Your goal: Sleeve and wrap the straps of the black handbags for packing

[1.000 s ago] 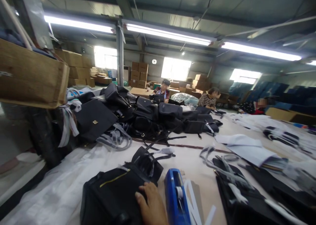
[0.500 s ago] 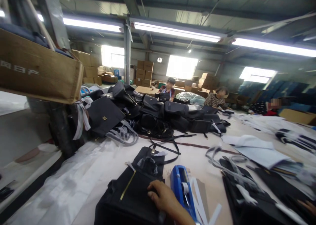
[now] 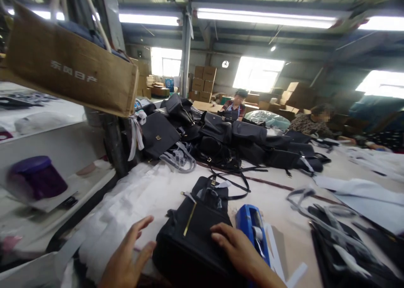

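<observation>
A black backpack point(image 3: 186, 248) lies on the table in front of me, its gold zipper point(image 3: 190, 220) facing up and its flap and strap stretched away from me. My right hand point(image 3: 235, 246) rests on the bag's right part with the fingers laid over the fabric. Just off the bag's left side is my left hand point(image 3: 130, 254), thumb and fingers spread, holding nothing. A blue tape dispenser point(image 3: 244, 216) stands close to the right of the bag, partly behind my right hand and forearm.
Many black bags point(image 3: 221, 130) are heaped across the table. White wrapping sheets point(image 3: 120, 208) spread on the left; another black bag with wrapped straps point(image 3: 341, 246) lies right. A brown carrier bag point(image 3: 72, 69) hangs by a post. Other people point(image 3: 311, 124) sit beyond the heap.
The view has swung to the left. My left hand has come into sight beside the backpack, while my right hand stays on it.
</observation>
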{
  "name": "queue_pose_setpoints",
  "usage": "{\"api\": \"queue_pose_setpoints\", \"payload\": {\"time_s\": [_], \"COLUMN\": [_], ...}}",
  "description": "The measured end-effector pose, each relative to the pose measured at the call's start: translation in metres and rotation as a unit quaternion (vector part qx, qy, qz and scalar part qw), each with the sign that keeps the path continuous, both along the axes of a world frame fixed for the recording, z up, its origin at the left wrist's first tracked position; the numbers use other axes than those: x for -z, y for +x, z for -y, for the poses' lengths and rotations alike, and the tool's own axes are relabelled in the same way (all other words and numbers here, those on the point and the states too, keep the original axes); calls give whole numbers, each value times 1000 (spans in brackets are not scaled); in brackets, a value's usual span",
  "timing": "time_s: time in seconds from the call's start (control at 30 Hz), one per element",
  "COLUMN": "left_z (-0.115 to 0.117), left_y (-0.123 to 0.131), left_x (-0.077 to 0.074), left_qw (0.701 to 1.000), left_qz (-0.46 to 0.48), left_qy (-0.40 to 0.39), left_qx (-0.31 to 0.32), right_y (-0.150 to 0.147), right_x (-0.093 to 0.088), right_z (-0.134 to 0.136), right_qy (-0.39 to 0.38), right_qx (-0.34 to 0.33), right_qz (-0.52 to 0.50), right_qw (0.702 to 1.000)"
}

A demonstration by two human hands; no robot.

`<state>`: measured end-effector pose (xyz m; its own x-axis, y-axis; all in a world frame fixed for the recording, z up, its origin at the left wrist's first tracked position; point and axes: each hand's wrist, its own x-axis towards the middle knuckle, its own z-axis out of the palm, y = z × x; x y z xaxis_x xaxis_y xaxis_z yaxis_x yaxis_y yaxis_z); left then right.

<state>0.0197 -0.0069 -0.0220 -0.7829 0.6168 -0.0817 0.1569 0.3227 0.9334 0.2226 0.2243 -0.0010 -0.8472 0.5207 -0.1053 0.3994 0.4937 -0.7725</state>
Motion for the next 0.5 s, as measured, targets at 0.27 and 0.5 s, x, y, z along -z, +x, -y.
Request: {"api": "queue_pose_setpoints", "payload": {"time_s": [0.27,0.5], "left_z": [-30,32], "left_y": [75,25], "left_x": [65,42], "left_qw": [998,998], "left_qz": [-61,12], "left_qy": [-31,17], "left_qx": [-6,-56], "right_y": [-64,-112], "right_x": [-2,27], "right_z": [11,36], "right_qy": [82,84], "right_qx": [-122,-126], "right_qz": [48,117], "right_qw": [988,981]}}
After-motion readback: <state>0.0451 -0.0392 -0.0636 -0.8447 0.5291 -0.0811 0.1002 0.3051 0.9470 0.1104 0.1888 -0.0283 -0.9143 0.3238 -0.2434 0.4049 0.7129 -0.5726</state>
